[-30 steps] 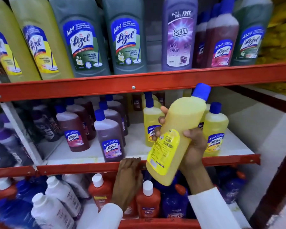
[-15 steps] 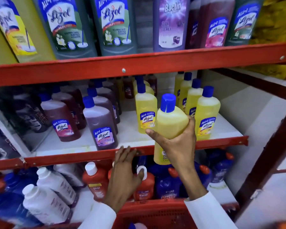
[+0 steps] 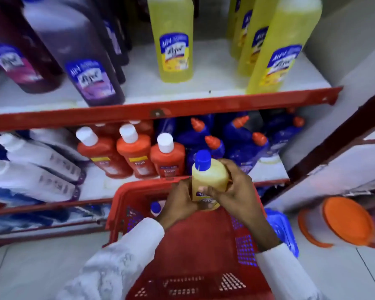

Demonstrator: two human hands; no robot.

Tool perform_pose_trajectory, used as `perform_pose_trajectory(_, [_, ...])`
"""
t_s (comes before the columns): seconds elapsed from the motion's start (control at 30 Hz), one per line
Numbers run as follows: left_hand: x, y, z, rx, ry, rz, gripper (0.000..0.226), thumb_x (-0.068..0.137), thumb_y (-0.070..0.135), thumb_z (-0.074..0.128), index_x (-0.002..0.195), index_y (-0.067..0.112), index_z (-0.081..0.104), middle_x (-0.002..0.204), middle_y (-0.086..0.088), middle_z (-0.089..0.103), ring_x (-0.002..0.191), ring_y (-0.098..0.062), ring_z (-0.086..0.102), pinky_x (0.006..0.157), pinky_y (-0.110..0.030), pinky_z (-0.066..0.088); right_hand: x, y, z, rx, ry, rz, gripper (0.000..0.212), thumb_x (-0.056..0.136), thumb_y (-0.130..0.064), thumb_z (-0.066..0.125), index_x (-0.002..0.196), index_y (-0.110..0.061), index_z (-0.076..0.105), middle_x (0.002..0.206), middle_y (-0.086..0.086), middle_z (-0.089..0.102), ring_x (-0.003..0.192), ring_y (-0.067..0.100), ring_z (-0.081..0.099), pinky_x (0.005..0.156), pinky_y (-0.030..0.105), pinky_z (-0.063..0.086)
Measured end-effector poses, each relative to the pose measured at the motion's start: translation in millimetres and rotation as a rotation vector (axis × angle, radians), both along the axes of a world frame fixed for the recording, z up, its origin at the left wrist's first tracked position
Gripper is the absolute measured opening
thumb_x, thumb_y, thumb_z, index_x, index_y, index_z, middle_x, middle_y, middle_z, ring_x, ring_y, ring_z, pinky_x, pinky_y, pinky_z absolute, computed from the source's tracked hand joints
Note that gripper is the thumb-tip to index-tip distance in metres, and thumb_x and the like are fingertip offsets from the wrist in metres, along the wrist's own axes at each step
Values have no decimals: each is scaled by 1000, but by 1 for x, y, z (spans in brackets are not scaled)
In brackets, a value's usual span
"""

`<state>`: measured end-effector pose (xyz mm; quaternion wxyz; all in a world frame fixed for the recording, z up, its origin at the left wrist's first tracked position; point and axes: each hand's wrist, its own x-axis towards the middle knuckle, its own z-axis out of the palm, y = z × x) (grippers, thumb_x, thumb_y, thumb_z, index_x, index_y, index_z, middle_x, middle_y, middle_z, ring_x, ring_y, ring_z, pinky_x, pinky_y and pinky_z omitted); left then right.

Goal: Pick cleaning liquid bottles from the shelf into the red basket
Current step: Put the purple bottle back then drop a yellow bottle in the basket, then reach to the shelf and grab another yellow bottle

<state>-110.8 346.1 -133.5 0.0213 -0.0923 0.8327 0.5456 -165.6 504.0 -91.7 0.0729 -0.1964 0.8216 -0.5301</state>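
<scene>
Holding yellow bottle (image 3: 208, 180) now lowered over red basket (image 3: 126, 198); left hand (image 3: 178, 202) joined right hand (image 3: 232, 191), both grips clasping it.

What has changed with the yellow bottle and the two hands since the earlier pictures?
The yellow plastic bottle with the blue cap came down from shelf height to over the red plastic basket. The left hand left the shelf edge and joined the right hand on it. The shelf bottles stayed.

Yellow bottle (image 3: 208, 176) with blue cap (image 3: 202, 159), red perforated basket (image 3: 182, 252), white sleeves (image 3: 121, 263).
</scene>
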Motion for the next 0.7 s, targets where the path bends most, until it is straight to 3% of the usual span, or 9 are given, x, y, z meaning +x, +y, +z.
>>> perform_pose_trajectory(0.1, [0, 9, -49, -67, -112, 56, 45, 54, 19, 93, 94, 18, 72, 89, 3, 76, 78, -1, 66, 69, -22, 54, -3, 6, -47, 160, -44, 14, 67, 51, -30, 96, 112, -22, 69, 102, -1, 77, 88, 13, 68, 80, 29, 54])
perform_pose_trajectory(0.2, [-2, 17, -100, -140, -287, 138, 55, 47, 40, 85, 95, 16, 73, 92, -5, 78, 85, -17, 71, 72, -32, 56, -7, 6, -91, 256, -113, 36, 64, 48, -22, 95, 108, -18, 74, 101, 4, 79, 88, 15, 70, 85, 31, 55])
perform_pose_trajectory(0.3, [-2, 20, -140, -180, -386, 174, 45, 51, 33, 82, 89, 11, 74, 90, -15, 77, 87, -27, 72, 71, -39, 56, -10, 4, -117, 275, -198, 44, 59, 48, -30, 82, 104, -16, 76, 98, 6, 79, 86, 13, 69, 84, 32, 55])
perform_pose_trajectory(0.37, [-2, 22, -158, -171, -390, 234, 37, 49, 28, 77, 81, 8, 74, 83, -16, 77, 82, -28, 72, 65, -39, 54, -11, 1, -129, 324, -248, 74, 53, 52, -28, 85, 103, -15, 76, 98, 7, 79, 87, 16, 70, 85, 32, 55])
perform_pose_trajectory(0.47, [-1, 24, -187, -55, -342, 339, 39, 40, 29, 71, 76, 13, 74, 78, -7, 76, 74, -17, 68, 63, -40, 58, -16, -3, -145, 402, -229, 103, 34, 62, -20, 88, 95, -16, 78, 92, 6, 80, 86, 20, 74, 84, 37, 56])
perform_pose_trajectory(0.6, [0, 26, -180, -36, -279, 353, 25, 45, 24, 72, 70, 23, 73, 75, -3, 75, 68, -1, 59, 64, -39, 58, -23, -10, -151, 464, -258, 148, 35, 60, -29, 86, 91, -16, 78, 89, 7, 80, 88, 21, 74, 84, 33, 56])
perform_pose_trajectory(0.7, [1, 27, -134, -84, -248, 341, 23, 56, 19, 70, 78, 18, 74, 79, 1, 75, 75, -5, 60, 64, -25, 53, -27, -10, -144, 423, -266, 152, 52, 56, -34, 88, 102, -14, 77, 99, 6, 80, 92, 18, 73, 87, 28, 54])
